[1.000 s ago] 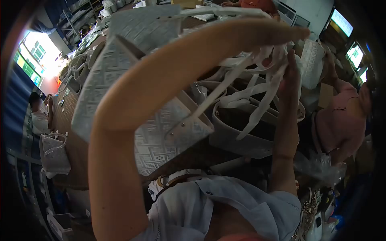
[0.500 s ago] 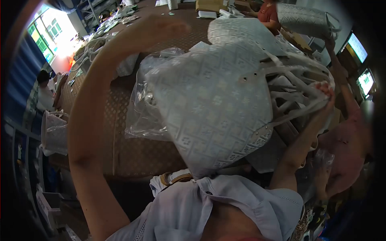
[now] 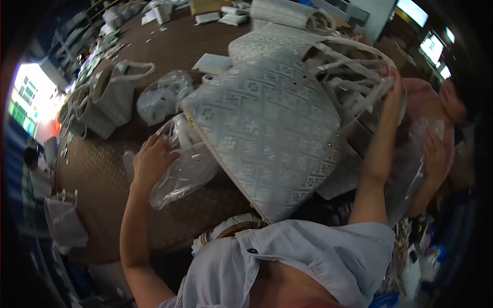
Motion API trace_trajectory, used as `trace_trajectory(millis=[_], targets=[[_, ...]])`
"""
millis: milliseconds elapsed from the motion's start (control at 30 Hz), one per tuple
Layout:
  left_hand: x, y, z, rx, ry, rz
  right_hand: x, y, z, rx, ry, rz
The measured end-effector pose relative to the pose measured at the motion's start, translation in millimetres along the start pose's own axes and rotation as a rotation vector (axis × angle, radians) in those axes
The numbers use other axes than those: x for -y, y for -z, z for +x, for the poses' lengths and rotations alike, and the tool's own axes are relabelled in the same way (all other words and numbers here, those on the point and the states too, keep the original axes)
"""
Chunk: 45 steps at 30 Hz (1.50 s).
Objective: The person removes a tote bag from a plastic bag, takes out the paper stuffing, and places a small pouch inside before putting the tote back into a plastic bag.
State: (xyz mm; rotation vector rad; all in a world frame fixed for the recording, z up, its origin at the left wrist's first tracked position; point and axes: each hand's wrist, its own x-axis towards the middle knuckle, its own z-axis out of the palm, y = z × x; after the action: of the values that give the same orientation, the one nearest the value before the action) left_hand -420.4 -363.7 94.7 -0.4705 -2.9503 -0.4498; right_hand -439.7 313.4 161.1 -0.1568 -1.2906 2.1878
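Note:
A large white tote bag (image 3: 267, 128) with an embossed geometric and flower pattern is tilted in front of my chest. My right hand (image 3: 391, 82) is closed round its white straps (image 3: 354, 61), bunched at the upper right. On the left, my left hand (image 3: 151, 158) is at a crumpled clear plastic bag (image 3: 187, 172), its fingers curled over the film. Part of that plastic lies hidden under the tote's left edge. Behind the tote is another white patterned bag (image 3: 272, 41).
The brown patterned table (image 3: 169, 46) holds several white bags (image 3: 110, 97) at left and a plastic-wrapped bundle (image 3: 167, 97). A white bag (image 3: 67, 223) sits at the left edge. At right, a person in pink (image 3: 423, 97) handles clear plastic (image 3: 411, 149). A cardboard box (image 3: 208, 6) stands far back.
My left hand has come down from its raised position to the clear plastic bag. My right hand keeps hold of the straps. The rolled white bag held up at right now lies at the back.

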Motion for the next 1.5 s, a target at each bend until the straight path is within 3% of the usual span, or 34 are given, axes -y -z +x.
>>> trace_trajectory(millis=[167, 233, 267, 333, 367, 633, 733, 800, 900, 1033, 1200, 1333, 1400, 1467, 1500], targets=[[3.5, -16.8, -2.8, -0.103, 0.063, -0.053, -18.5, 5.5, -2.1, 0.048, 0.099, 0.143], [-2.5, -23.4, -4.8, -0.130, 0.021, -0.037, -23.3, 19.0, 7.5, 0.383, 0.130, 0.149], [19.0, -12.8, -7.4, -0.154, 0.004, -0.036, -28.3, -11.4, -11.8, 0.373, 0.132, 0.137], [20.8, -16.6, -9.4, -0.166, -0.006, -0.048, -40.0, -38.0, -41.0, 0.218, 0.378, 0.113], [21.5, -18.1, -11.2, -0.177, -0.011, -0.061, -42.4, -38.4, -39.2, 0.223, 0.376, 0.117], [24.1, -27.9, -8.0, -0.231, -0.044, -0.084, -59.4, 13.7, -35.4, -0.041, 0.269, 0.166], [23.2, -20.4, -10.6, -0.243, -0.079, -0.121, -60.2, 38.4, -18.3, -0.036, 0.136, 0.122], [20.5, -16.0, -14.5, -0.234, -0.084, 0.013, -58.9, 50.0, -0.9, -0.006, 0.065, 0.100], [26.0, -12.4, -24.4, -0.408, -0.174, 0.069, -55.4, 63.2, 22.5, -0.038, 0.014, 0.020], [40.1, 23.2, -67.1, -0.523, -0.129, 0.101, -30.5, 65.0, 15.3, -0.128, 0.041, -0.194], [164.7, 37.4, -158.2, -0.666, 0.307, 0.278, 28.9, -5.6, -48.7, -0.258, 0.274, -0.736], [309.2, 47.3, -253.5, -0.374, 0.772, 0.695, 40.9, -130.2, -179.0, -0.234, 0.535, -1.109], [372.6, 70.7, -289.4, -0.281, 1.048, 0.754, 27.0, -194.8, -243.0, -0.144, 0.605, -1.211], [457.5, 113.3, -329.2, -0.384, 1.413, 0.221, 2.2, -263.6, -308.6, 0.021, 0.603, -1.286], [516.7, 132.3, -370.0, -0.461, 1.444, -0.089, -11.6, -296.0, -348.5, 0.100, 0.591, -1.309]])
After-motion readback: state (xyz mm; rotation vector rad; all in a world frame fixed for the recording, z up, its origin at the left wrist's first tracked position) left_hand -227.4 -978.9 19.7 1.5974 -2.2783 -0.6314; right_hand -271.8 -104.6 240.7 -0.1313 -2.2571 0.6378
